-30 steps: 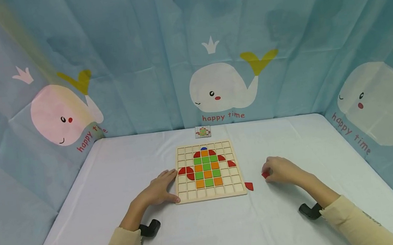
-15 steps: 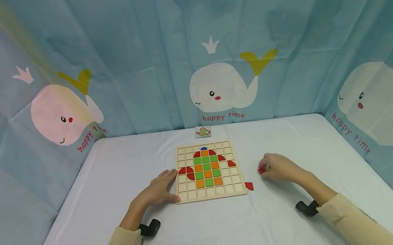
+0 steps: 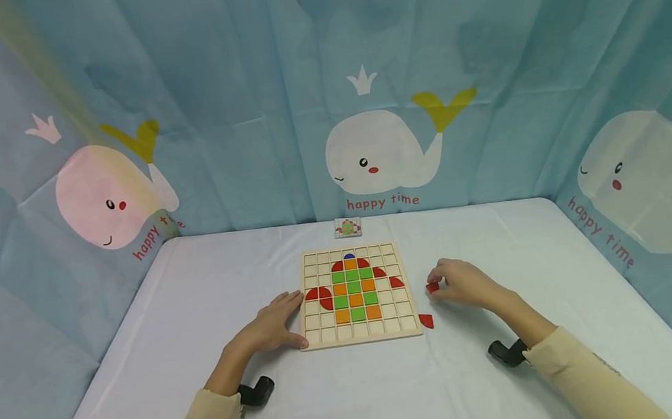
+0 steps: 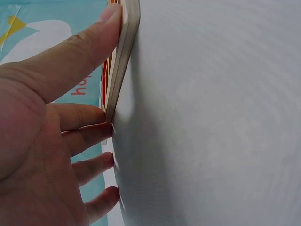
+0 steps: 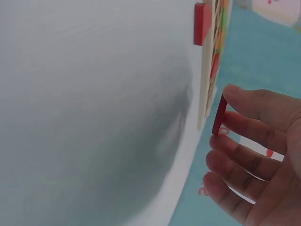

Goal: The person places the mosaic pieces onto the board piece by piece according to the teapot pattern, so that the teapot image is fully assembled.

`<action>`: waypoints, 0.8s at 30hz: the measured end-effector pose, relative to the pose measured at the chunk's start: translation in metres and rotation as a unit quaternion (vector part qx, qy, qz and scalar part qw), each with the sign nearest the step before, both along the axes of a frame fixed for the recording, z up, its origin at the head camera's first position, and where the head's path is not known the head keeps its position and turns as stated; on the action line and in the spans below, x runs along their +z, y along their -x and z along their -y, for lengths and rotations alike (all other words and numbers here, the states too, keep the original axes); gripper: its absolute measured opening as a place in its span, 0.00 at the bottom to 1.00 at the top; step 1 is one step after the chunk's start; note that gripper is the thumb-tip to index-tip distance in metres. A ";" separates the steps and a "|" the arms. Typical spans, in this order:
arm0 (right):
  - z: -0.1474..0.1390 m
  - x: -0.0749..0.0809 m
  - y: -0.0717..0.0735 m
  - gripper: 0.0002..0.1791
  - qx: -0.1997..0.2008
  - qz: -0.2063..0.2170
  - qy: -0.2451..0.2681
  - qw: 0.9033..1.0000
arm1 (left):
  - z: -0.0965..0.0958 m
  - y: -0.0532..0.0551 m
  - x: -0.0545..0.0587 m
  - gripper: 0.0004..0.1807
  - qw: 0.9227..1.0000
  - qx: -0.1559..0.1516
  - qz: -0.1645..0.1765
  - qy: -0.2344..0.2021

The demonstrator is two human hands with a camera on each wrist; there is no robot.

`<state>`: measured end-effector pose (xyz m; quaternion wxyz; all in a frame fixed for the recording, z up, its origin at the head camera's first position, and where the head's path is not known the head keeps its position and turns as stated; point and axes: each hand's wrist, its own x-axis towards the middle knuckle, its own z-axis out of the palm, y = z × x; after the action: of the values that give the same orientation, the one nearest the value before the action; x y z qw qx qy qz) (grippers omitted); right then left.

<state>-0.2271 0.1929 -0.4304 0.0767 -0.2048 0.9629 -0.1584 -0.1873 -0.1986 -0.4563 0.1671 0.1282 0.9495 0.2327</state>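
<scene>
A wooden grid board (image 3: 329, 334) lies on the white table, with green, orange, red and blue flat pieces set in its squares. My left hand (image 3: 271, 324) rests against its left edge, thumb near the front corner and fingers extended; the left wrist view shows the thumb (image 4: 84, 52) along the board's side. To the right of the board, my right hand (image 3: 465, 283) pinches a red piece (image 5: 219, 115) between thumb and fingers, above the table. Another red piece (image 3: 426, 321), shaped like a quarter circle, lies by the board's front right corner.
A small picture card (image 3: 348, 227) with a similar coloured pattern lies behind the board. A light blue curtain (image 3: 232, 173) with printed whales hangs round the table's back and sides. White tablecloth (image 3: 358, 400) covers the table in front of the board.
My right hand has moved left and slightly away from me, carrying the red piece towards the board. The left hand stays at the board's edge.
</scene>
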 end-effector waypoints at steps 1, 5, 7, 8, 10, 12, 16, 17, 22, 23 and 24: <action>0.001 0.000 0.001 0.11 -0.001 0.002 -0.001 1.000 | 0.000 0.000 0.000 0.54 1.000 -0.001 0.000 0.001; 0.008 0.001 0.003 0.11 -0.001 0.005 0.000 1.000 | 0.000 0.000 -0.001 0.55 1.000 -0.003 -0.002 0.002; 0.012 0.002 0.004 0.11 0.001 0.004 0.002 1.000 | 0.000 0.001 -0.001 0.55 1.000 -0.002 -0.002 0.001; 0.014 0.003 0.004 0.12 0.005 0.003 0.003 1.000 | 0.000 0.001 -0.001 0.55 1.000 -0.002 -0.002 0.002; 0.018 0.003 0.005 0.12 0.007 0.003 0.006 1.000 | 0.001 0.001 -0.002 0.55 1.000 -0.001 -0.003 0.005; 0.022 0.003 0.007 0.12 0.010 0.003 0.008 1.000 | 0.001 0.001 -0.002 0.55 1.000 -0.001 -0.004 0.006; 0.030 0.002 0.010 0.13 0.016 0.003 0.009 1.000 | 0.000 0.001 -0.001 0.55 1.000 -0.002 -0.005 0.005; 0.032 0.002 0.011 0.13 0.017 0.003 0.008 1.000 | 0.000 0.001 -0.001 0.55 1.000 -0.003 -0.005 0.004; 0.042 0.000 0.013 0.14 0.023 0.011 0.008 1.000 | 0.000 0.000 0.001 0.55 1.000 -0.005 -0.003 0.002; 0.043 -0.001 0.013 0.14 0.024 0.012 0.008 1.000 | 0.000 -0.001 0.001 0.55 1.000 -0.006 -0.004 0.002; 0.045 -0.001 0.013 0.13 0.027 0.013 0.007 1.000 | 0.000 -0.001 0.001 0.55 1.000 -0.007 -0.005 0.002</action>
<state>-0.2401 0.1478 -0.4316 0.0919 -0.2289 0.9548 -0.1661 -0.1865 -0.1985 -0.4552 0.1648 0.1359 0.9498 0.2287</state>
